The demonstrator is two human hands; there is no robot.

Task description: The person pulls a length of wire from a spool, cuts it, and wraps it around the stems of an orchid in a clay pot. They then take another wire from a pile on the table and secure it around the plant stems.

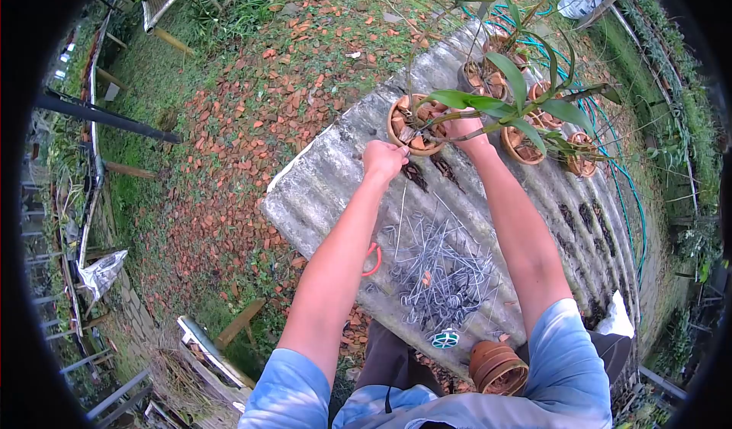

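A round clay pot (418, 149) filled with broken brick chunks and a plant stem stands on the corrugated sheet. My left hand (384, 159) is closed in a pinch at the pot's lower left rim; whatever lies between the fingertips is too small to make out. On the pot's right side, my right hand (463, 127) has its fingers curled in at the rim, partly hidden by a stem and a long green leaf (465, 100). Below the hands lies a tangled heap of thin metal wires (446, 273), some with hooked ends.
More potted plants, one in a clay pot (523, 145), stand to the right. Stacked clay pots (499, 368), a green-and-white round item (445, 339) and a red curved handle (374, 260) are nearer me. A teal hose (631, 193) runs along the right edge of the corrugated sheet (328, 189).
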